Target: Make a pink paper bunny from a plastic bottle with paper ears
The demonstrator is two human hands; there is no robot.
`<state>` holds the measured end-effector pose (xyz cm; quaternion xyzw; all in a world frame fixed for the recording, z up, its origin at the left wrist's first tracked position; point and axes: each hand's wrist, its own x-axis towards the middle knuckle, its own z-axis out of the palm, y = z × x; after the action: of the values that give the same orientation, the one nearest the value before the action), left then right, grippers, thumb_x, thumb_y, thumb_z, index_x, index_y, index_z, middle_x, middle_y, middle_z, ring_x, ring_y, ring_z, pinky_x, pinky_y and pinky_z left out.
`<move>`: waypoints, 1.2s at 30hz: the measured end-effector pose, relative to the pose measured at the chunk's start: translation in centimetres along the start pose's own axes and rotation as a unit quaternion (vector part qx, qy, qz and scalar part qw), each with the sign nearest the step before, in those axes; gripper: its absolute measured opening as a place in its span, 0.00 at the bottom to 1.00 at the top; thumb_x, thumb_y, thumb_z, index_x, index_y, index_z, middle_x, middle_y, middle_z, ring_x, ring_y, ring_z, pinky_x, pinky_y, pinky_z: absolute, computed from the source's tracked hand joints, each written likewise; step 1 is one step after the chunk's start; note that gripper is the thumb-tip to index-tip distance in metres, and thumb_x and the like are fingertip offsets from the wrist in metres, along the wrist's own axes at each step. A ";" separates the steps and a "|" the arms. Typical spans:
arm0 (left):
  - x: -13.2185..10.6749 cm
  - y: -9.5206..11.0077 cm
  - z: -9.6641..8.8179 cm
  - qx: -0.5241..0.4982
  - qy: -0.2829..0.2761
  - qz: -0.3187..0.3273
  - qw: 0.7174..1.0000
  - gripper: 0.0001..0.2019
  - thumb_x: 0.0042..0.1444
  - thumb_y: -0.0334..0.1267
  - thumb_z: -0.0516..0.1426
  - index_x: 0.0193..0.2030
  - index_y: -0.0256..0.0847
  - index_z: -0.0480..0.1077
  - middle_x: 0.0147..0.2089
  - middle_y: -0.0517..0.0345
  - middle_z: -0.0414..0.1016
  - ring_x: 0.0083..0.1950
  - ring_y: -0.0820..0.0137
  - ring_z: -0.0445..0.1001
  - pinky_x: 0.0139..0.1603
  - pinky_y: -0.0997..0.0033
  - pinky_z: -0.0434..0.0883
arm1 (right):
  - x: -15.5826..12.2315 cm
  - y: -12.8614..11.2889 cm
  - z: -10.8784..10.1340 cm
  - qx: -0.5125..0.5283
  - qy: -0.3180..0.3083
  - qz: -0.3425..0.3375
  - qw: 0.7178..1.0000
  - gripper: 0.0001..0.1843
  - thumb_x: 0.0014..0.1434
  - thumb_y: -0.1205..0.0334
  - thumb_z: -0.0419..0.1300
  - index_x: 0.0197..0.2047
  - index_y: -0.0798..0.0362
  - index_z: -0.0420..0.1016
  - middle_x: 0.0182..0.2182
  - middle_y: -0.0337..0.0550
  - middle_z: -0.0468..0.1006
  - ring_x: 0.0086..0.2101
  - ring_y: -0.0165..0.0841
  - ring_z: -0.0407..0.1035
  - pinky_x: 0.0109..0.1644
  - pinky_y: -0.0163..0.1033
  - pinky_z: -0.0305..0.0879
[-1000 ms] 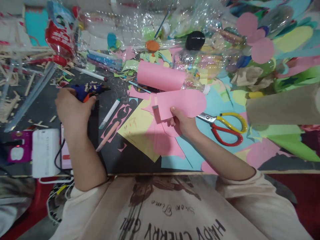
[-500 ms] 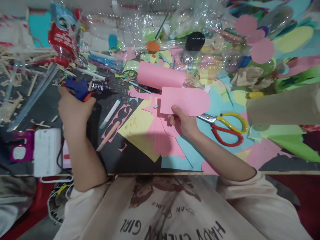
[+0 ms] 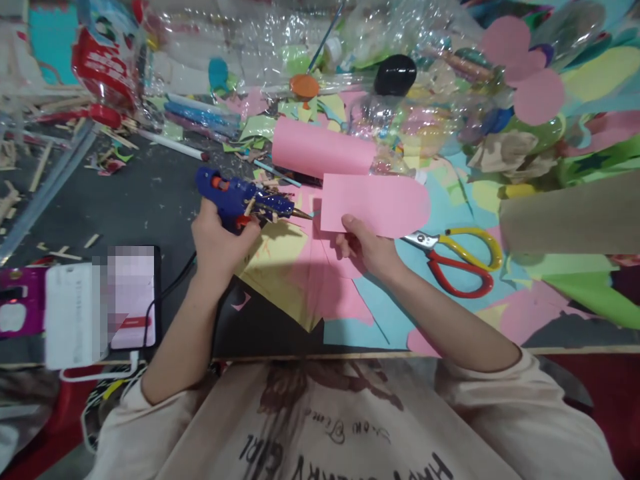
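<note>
A blue hot glue gun point(image 3: 233, 198) is gripped in my left hand point(image 3: 220, 243), its metal nozzle pointing right. Bits of wood and dried scraps cling around its front. My right hand point(image 3: 367, 247) pinches a pink paper piece point(image 3: 385, 203) with one rounded end, thumb on top and fingers beneath. The nozzle tip is close to the straight left edge of that piece; I cannot tell whether it touches. Behind the paper lies a pink paper roll point(image 3: 323, 148). Scissors point(image 3: 463, 263) with one yellow and one red handle rest just right of my right hand.
Under my hands are yellow paper point(image 3: 280, 280) and blue paper point(image 3: 345, 330). To the left are a phone point(image 3: 134, 293), a white power bank or adapter point(image 3: 73, 317) and clear glue sticks point(image 3: 55, 190). Plastic bottles and a red-labelled bottle point(image 3: 107, 63) crowd the back. A brown cardboard tube point(image 3: 570, 217) lies right.
My left hand has lifted the glue gun from the left and carried it right, close to the pink paper. My right hand still holds the paper in nearly the same place.
</note>
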<state>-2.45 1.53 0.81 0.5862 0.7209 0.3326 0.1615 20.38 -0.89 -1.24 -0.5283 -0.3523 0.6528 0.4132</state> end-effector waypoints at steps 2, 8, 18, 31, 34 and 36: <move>-0.4 0.3 0.0 0.000 0.000 -0.015 1.000 0.16 0.40 0.39 0.60 0.39 0.44 0.65 0.28 0.64 0.69 0.30 0.67 0.71 0.36 0.65 0.70 | -0.2 -0.3 0.1 -0.007 -0.009 0.003 1.000 0.27 0.51 0.36 0.64 0.17 0.51 0.71 0.13 0.35 0.68 0.18 0.27 0.64 0.30 0.37 0.66; -1.1 1.2 0.0 -0.006 -0.038 -0.029 0.999 0.19 0.38 0.42 0.63 0.39 0.44 0.65 0.30 0.62 0.71 0.31 0.67 0.73 0.35 0.65 0.72 | -0.4 -0.5 0.0 -0.032 0.006 0.031 0.999 0.27 0.51 0.35 0.63 0.18 0.51 0.72 0.13 0.36 0.68 0.19 0.29 0.66 0.31 0.39 0.66; -0.7 0.5 -0.1 0.050 -0.064 -0.018 0.997 0.14 0.37 0.36 0.60 0.33 0.43 0.64 0.26 0.64 0.67 0.30 0.67 0.72 0.36 0.66 0.71 | -0.2 -0.6 -0.2 -0.068 0.011 0.048 0.996 0.31 0.48 0.30 0.61 0.18 0.51 0.72 0.12 0.37 0.67 0.19 0.29 0.65 0.26 0.38 0.59; -0.4 -0.7 0.2 0.041 -0.073 0.025 0.996 0.14 0.37 0.38 0.61 0.34 0.43 0.66 0.28 0.63 0.69 0.32 0.66 0.71 0.37 0.65 0.69 | -0.4 -0.6 -0.1 -0.076 0.005 0.016 0.997 0.29 0.53 0.34 0.60 0.18 0.51 0.72 0.12 0.38 0.68 0.18 0.29 0.63 0.27 0.39 0.61; -0.4 -0.6 0.2 0.051 -0.076 0.022 0.996 0.13 0.37 0.38 0.60 0.33 0.43 0.65 0.28 0.62 0.68 0.32 0.65 0.71 0.37 0.65 0.69 | -0.4 -0.5 -0.2 -0.068 -0.001 0.014 0.998 0.29 0.53 0.34 0.60 0.18 0.51 0.73 0.12 0.38 0.69 0.19 0.30 0.65 0.28 0.39 0.62; -0.4 -0.5 0.2 0.056 -0.082 0.024 0.995 0.12 0.38 0.37 0.60 0.33 0.44 0.65 0.28 0.62 0.68 0.32 0.65 0.71 0.37 0.65 0.69 | -0.3 -0.5 -0.1 -0.058 -0.005 0.011 0.998 0.29 0.52 0.33 0.61 0.18 0.51 0.73 0.12 0.38 0.68 0.19 0.29 0.65 0.28 0.39 0.62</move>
<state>-2.61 1.14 0.28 0.6364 0.7086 0.2466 0.1790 20.62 -1.00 -0.70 -0.5521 -0.3858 0.6382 0.3729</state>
